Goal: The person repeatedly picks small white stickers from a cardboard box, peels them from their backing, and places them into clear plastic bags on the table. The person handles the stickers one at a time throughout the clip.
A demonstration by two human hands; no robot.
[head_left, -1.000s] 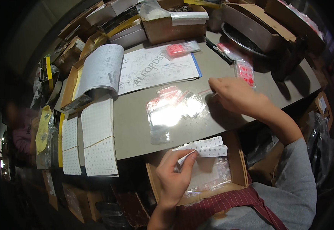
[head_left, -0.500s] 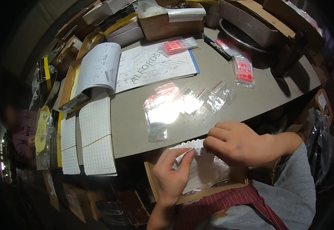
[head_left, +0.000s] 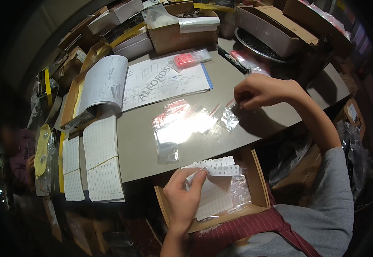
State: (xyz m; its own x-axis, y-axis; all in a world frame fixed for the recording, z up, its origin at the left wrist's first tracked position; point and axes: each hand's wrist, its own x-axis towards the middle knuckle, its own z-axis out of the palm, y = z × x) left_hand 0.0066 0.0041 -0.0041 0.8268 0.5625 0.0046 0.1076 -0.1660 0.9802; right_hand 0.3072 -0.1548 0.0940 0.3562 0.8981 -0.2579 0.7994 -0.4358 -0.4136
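Note:
My left hand (head_left: 184,198) is closed on a white label sheet (head_left: 214,205), its thumb and fingertips pinching the sheet near its curled-back top strip. Below the sheet is an open cardboard box (head_left: 261,184) with clear plastic bags (head_left: 239,190) inside. Over the table, my right hand (head_left: 257,92) has its fingers curled together at the edge of a small clear zip bag (head_left: 228,119). Whatever those fingertips pinch is hidden. More zip bags with red top strips (head_left: 169,128) lie fanned out to the left, partly lost in glare.
An open booklet of printed drawings (head_left: 165,83) lies at the back, with a red-printed packet (head_left: 186,60) on it. Banded label sheets (head_left: 103,171) hang over the left front edge. A black marker (head_left: 232,59) and cardboard boxes (head_left: 169,36) stand behind. Another person's sleeve (head_left: 21,150) shows far left.
My right hand has left the label sheet and moved up and to the right, over the small zip bags. My left hand still holds the sheet, its top strip now in plain sight.

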